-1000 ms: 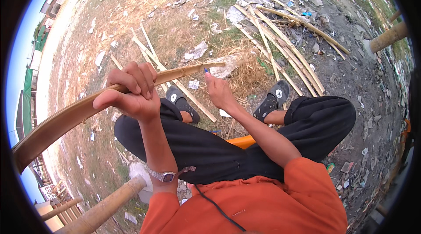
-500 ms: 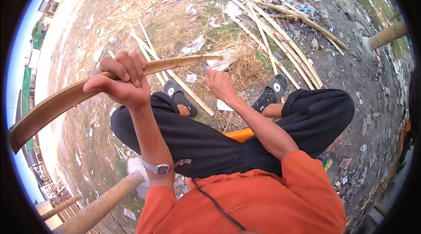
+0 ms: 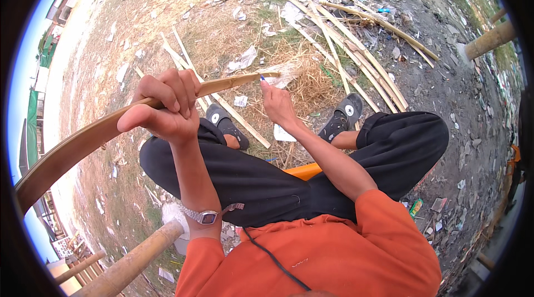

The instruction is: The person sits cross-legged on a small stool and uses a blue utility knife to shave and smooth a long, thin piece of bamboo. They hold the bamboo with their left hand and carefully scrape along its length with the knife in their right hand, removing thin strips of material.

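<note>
A long split bamboo strip [image 3: 83, 133] slants across the left side of the head view, its near end low at the picture's rim and its thin tip out over the straw. My left hand [image 3: 167, 105] is wrapped round it past its middle, thumb stretched along it. Close to the strip's tip, my right hand [image 3: 278, 105] is closed on a small tool with a blue part [image 3: 262, 77] showing above the fingers. The rest of that tool is hidden by the hand and the strip, so its kind is unclear.
Several bamboo strips [image 3: 364, 55] lie in a pile ahead on the right, others [image 3: 239, 112] ahead on the left. Straw shavings [image 3: 311, 80] gather between my sandalled feet. Bamboo poles [image 3: 133, 258] [image 3: 489, 41] stand at the lower left and far right. Paper scraps litter the ground.
My left hand has shifted slightly right, and the bamboo strip has turned a little, its near end now lower at the rim. My right hand stays near the tip.
</note>
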Demonstrator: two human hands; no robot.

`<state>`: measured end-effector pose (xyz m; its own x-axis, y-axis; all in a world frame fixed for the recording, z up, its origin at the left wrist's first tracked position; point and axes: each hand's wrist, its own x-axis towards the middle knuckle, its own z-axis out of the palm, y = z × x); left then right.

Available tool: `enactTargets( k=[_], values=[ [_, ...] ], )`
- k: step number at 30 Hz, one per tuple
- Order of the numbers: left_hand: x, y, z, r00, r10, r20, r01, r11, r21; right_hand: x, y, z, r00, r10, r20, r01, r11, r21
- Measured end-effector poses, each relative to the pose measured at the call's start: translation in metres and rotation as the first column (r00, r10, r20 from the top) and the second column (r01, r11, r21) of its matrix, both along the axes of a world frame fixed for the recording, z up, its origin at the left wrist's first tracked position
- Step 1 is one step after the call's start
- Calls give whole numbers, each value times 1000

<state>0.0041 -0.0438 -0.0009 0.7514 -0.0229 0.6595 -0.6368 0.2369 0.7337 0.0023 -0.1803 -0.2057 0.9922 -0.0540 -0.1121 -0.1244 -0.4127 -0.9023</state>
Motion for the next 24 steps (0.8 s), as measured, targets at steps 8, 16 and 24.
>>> enactTargets(
  k=[8,16,24],
  values=[
    [3,-1,-1,998,-60,15,61,998,-16,12,-17,-26,994,62,-88,-65,997,-32],
    [7,7,-4,974,-199,111,200,980,-5,16,-12,-24,996,5,-92,-8,1000,-25],
    [6,8,0,985,-166,52,167,986,-5,9,-10,-19,998,41,-40,-41,999,8]
  ],
)
